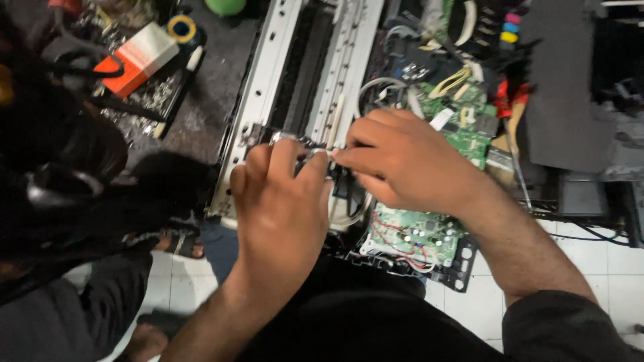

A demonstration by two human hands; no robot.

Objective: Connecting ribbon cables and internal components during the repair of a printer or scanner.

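Head view, looking down onto an opened printer chassis on a tiled floor.

Left hand point(282, 201): fingers curled, thumb and forefinger pinched on a small metal part point(285, 139) at the near end of the long metal rail point(268, 87). Grip closed; what the palm hides cannot be told.

Right hand point(402, 164): fingers bent, tips pressed together on a small white piece point(329, 155) just beside the left fingertips, over the same spot. Closed pinch.

Location of the work piece: centre of the scene, between the two hands, at the near end of the rail, left of the green circuit board point(463, 124).

Handling judgement: the part looks small, light and stiff, probably thin sheet metal or plastic with edges; fingertip hold only, on its sides. Likely to slip or snap if levered hard. The second green board point(416, 234), near right, carries thin red wires point(402, 245), which look fragile; best kept clear of wrists.

Surroundings: orange-and-white box point(137, 57) and tape roll point(182, 28) far left; another person's sandalled foot point(178, 243) near left.
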